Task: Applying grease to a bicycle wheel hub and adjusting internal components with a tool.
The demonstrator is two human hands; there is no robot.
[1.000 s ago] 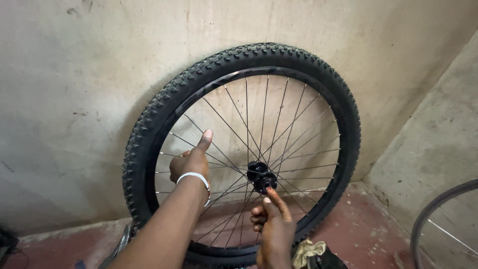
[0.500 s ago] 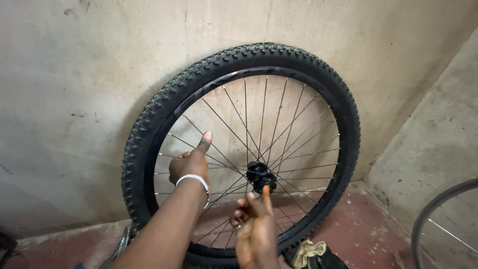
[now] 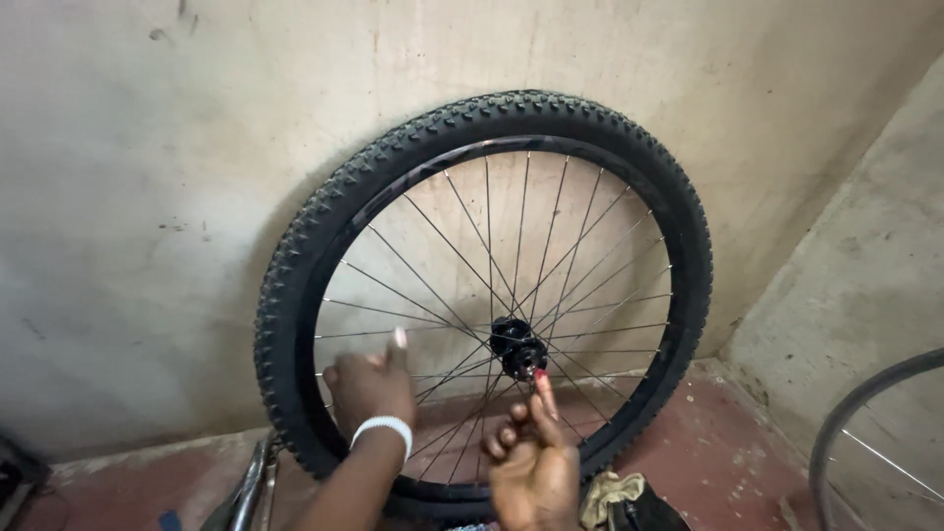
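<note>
Wheel leans on wall; likely stiff, light; left hand loosely curled on spokes; right hand open, forefinger at hub; best gripped at tyre.

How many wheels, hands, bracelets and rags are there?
Wheels: 2, the big wheel leaning on the wall and a second wheel partly seen at the right edge
Hands: 2, left hand and right hand
Bracelets: 1, white bracelet
Rags: 1, rag
Total: 6

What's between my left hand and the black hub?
In the head view, only thin spokes cross between the left hand and the hub; wall behind.
</note>
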